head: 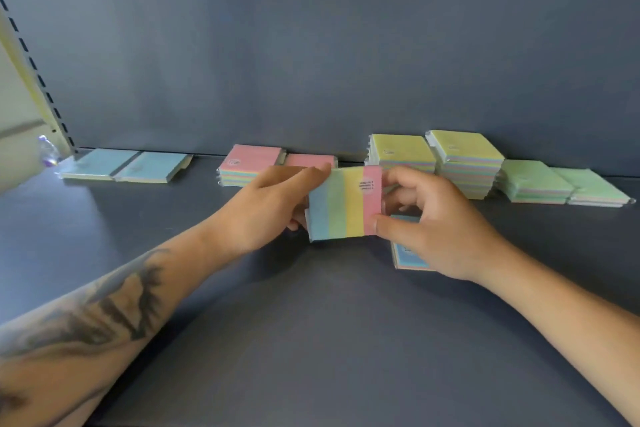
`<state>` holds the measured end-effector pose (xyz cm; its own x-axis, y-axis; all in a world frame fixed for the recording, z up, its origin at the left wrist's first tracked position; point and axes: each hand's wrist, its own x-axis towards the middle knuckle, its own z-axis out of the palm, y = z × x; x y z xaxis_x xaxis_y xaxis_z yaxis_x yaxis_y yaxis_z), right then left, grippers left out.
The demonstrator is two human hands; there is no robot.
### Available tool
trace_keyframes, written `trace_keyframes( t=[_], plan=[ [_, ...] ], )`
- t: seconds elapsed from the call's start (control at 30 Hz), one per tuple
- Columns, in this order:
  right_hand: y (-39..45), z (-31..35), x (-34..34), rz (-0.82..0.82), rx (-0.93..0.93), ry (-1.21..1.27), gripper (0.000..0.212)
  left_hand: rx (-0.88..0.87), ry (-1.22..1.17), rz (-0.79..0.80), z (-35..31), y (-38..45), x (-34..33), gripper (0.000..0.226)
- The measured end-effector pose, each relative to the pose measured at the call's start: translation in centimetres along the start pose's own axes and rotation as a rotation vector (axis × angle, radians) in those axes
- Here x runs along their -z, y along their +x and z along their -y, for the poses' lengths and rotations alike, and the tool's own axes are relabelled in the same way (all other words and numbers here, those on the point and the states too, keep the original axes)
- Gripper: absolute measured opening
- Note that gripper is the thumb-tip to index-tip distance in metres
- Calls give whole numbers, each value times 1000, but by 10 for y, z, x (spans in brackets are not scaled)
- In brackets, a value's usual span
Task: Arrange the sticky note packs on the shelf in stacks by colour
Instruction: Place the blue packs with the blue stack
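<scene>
Mid-frame, the left hand [266,208] and right hand [436,229] pinch a striped blue-green-yellow-pink sticky note pack [344,206] by its ends above the dark grey shelf [311,340]; its round label is unreadable. Behind stand pink stacks [251,165], yellow stacks [464,156], green packs [561,184], blue packs [128,165].

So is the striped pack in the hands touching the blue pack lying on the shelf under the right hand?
Cannot tell. In the head view the right hand covers the space between the striped pack and the blue pack.
</scene>
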<state>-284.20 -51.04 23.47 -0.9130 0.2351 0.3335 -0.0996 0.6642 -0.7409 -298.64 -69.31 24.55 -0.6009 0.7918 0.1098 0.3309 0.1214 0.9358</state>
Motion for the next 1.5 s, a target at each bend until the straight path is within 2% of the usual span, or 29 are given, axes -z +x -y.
trace_keyframes(
  t=[0.1,0.2,0.33,0.43,0.57,0.8,0.9,1.0,1.07,1.13,1.2,1.37,1.43,1.5],
  plan=[
    [1,1,0,-88,9,144,30,-4,-110,6,0,1,2,47],
    [0,4,2,-215,25,295,29,19,-228,96,0,0,3,27],
    [0,8,6,-326,-15,434,30,-13,-234,223,-6,-4,-14,22],
    [2,8,11,-375,-123,567,38,-32,-267,205,-13,-3,-29,26],
    [-7,9,16,-331,-188,566,47,-34,-277,141,-11,-8,-37,20],
    [-35,18,53,-210,-172,458,48,-122,-243,80,-46,-6,-38,24],
    [-54,5,80,-144,-117,386,37,-60,-147,121,-67,-6,-65,29],
    [-77,-16,117,-78,-74,263,38,-5,-83,141,-85,-6,-112,18],
    [-99,-28,144,-149,-86,132,45,18,-134,62,-95,-6,-155,4],
    [-122,-40,174,-201,-110,0,58,53,-238,-24,-105,-1,-202,6],
    [-143,-52,202,-167,-106,-136,67,97,-327,-76,-114,5,-249,6],
    [-162,-97,280,-122,-40,-458,73,173,-363,-81,-133,23,-342,9],
    [-164,-113,304,-80,-41,-506,74,77,-188,-117,-132,36,-365,14],
    [-160,-135,327,-50,-63,-524,73,-106,297,-91,-128,50,-378,42]
  ],
)
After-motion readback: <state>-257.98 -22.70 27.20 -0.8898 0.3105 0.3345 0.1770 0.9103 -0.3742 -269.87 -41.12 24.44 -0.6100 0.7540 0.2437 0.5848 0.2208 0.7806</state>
